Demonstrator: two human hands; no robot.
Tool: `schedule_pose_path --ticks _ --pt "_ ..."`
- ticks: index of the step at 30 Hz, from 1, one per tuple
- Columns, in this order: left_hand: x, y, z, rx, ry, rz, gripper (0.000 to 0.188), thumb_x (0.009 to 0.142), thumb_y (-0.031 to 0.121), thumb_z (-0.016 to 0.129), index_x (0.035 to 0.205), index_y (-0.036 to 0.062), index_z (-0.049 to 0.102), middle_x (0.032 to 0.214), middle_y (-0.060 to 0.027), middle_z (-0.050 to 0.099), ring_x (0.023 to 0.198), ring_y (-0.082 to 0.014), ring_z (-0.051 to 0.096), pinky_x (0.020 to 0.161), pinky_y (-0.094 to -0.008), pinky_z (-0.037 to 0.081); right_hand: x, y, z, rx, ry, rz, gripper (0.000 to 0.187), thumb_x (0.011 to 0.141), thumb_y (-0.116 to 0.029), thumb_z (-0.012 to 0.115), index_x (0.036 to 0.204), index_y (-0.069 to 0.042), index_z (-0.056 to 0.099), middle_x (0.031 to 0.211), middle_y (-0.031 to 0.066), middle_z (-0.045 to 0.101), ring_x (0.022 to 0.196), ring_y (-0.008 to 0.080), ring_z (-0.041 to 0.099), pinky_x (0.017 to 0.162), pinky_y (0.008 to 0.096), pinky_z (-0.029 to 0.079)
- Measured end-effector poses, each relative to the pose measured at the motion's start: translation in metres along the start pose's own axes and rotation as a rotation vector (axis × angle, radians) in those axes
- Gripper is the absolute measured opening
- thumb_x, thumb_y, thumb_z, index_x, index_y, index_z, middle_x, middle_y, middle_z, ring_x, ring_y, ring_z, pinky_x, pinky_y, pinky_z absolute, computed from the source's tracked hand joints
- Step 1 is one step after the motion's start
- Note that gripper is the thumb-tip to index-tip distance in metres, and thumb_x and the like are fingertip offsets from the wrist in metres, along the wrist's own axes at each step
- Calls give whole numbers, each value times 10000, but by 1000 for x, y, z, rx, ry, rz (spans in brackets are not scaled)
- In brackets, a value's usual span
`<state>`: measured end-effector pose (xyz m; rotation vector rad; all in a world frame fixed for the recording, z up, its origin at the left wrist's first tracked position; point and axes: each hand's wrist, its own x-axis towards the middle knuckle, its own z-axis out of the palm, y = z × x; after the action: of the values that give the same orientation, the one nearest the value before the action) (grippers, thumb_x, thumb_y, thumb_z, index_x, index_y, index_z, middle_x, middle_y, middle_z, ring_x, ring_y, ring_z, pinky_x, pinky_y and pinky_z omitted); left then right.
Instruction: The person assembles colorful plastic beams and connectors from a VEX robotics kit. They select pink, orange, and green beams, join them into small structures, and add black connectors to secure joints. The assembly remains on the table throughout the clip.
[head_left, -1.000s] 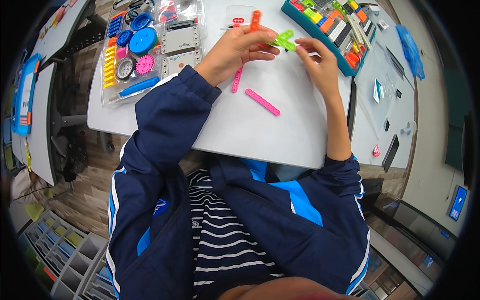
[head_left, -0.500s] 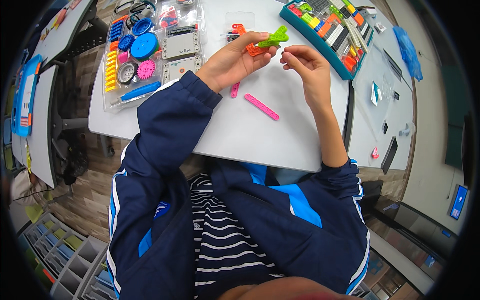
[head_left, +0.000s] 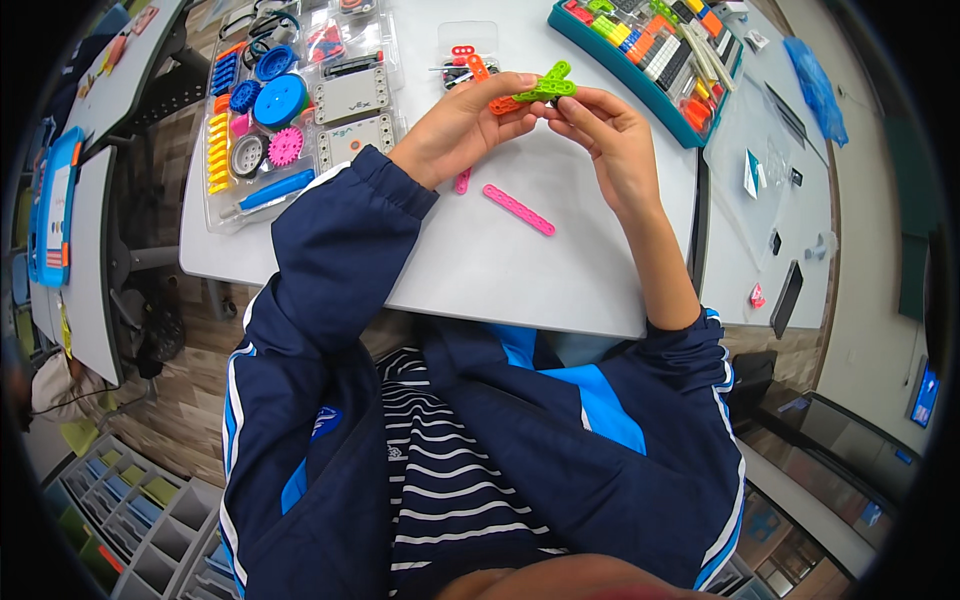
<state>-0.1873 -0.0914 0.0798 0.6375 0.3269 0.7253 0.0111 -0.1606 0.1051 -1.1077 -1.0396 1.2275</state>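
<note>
My left hand is closed on a joined build, thumb on top. Its lime-green holed piece points right, and an orange holed piece reaches up behind the fingers. At the green piece's lower edge, my right hand pinches a small dark piece, mostly hidden by the fingertips. Both hands are raised over the table and nearly touch. Below them a pink holed beam lies slanted on the tabletop. A second pink beam is partly covered by my left wrist.
A clear tray at the left holds wheels, gears and grey blocks. Behind my hands stands a small clear box of little parts. A teal bin of colourful pieces sits at the far right. The white table ends near my body.
My right hand has moved left and up, bringing the small dark piece against the green piece. My left hand keeps its hold on the build.
</note>
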Motion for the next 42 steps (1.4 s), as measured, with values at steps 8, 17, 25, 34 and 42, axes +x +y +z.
schedule_pose_path --ticks 8,17,25,34,42 --pt "1 -3 1 38 21 33 280 1030 214 670 1202 -7 671 1150 -89 691 1062 -156 679 994 -304 560 0 2 -3 28 -1 25 290 997 -85 703 1225 91 672 1136 193 746 1038 243 759 959 330 620" --pt "-1 -5 9 297 99 155 356 1034 244 664 1263 -28 652 1153 -100 702 1033 -151 678 977 -304 562 -2 -3 -3 64 -26 25 323 969 -47 711 1263 80 666 1184 188 731 1099 244 734 1013 364 586" --pt "-4 -9 17 461 134 367 270 987 148 742 1168 -45 687 1095 -125 740 990 -182 740 940 -310 593 -10 -12 10 -41 -53 -46 472 931 -78 757 1355 71 612 1276 153 689 1215 221 655 1061 371 510" --pt "-5 -16 25 673 42 670 219 926 9 749 1140 -15 707 1173 -111 704 1050 -180 713 940 -308 594 -13 -22 9 -92 -110 -109 517 916 -48 733 1405 41 589 1406 142 611 1295 207 590 1103 359 475" --pt "-10 -15 31 872 21 883 286 873 -28 782 1145 -17 695 1162 -123 705 1000 -195 730 896 -295 614 -14 -30 1 -128 -220 -203 477 905 18 730 1363 44 597 1377 147 611 1278 226 600 1096 357 496"
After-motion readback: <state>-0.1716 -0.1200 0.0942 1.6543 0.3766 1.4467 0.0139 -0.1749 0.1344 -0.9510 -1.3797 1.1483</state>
